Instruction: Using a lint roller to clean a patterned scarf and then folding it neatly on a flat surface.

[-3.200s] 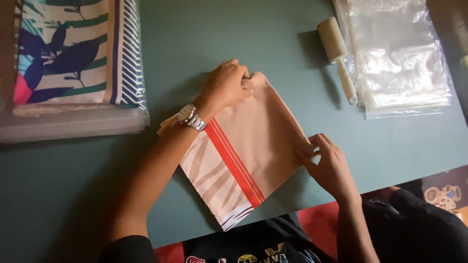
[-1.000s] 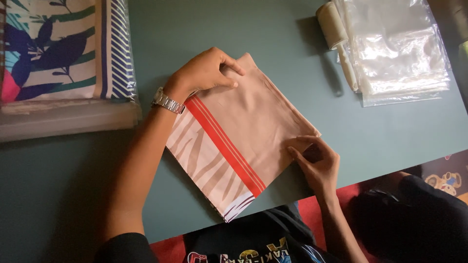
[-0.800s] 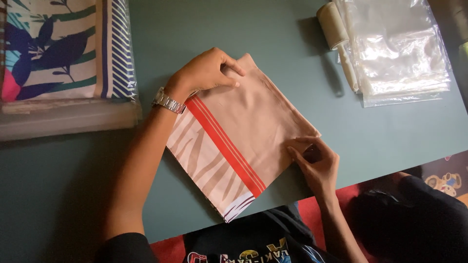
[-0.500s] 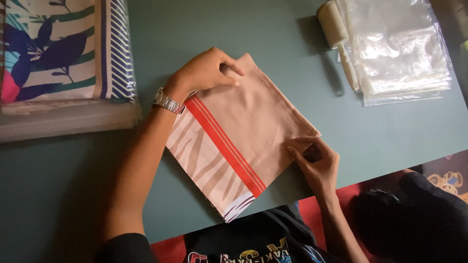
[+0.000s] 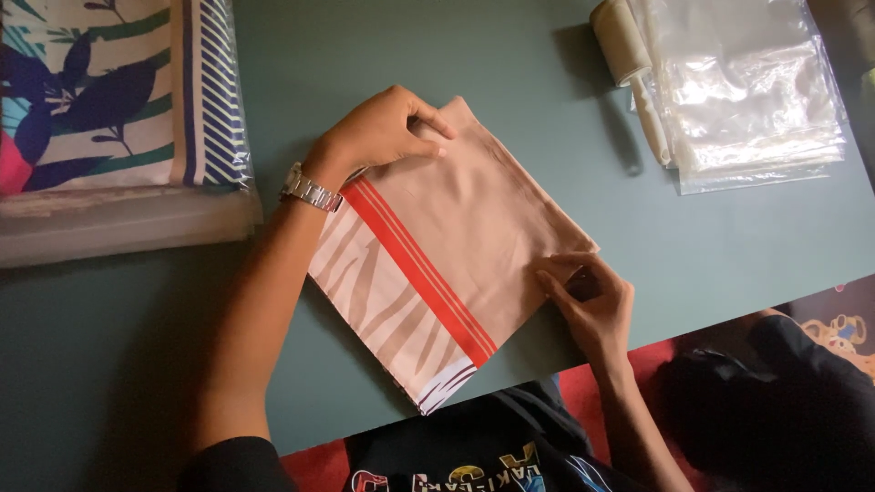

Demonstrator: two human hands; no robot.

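Note:
A folded beige cloth (image 5: 465, 228) with a red stripe and a zebra-like patterned band lies flat on the grey-green table (image 5: 711, 246), turned diagonally. My left hand (image 5: 383, 132), with a metal watch on its wrist, presses its fingers on the cloth's far corner. At the near right corner my right hand (image 5: 588, 301) pinches the cloth's edge between fingers and thumb.
A stack of patterned blue, white and green cloths in clear bags (image 5: 118, 100) lies at the far left. A pile of clear plastic bags (image 5: 747, 87) sits at the far right, with a white lint roller (image 5: 633, 64) beside it. The table's near edge runs just below the cloth.
Since the earliest frame the cloth has been turned and shifted a little left, and my left hand moved to its far corner. Over the last second both hands have barely moved.

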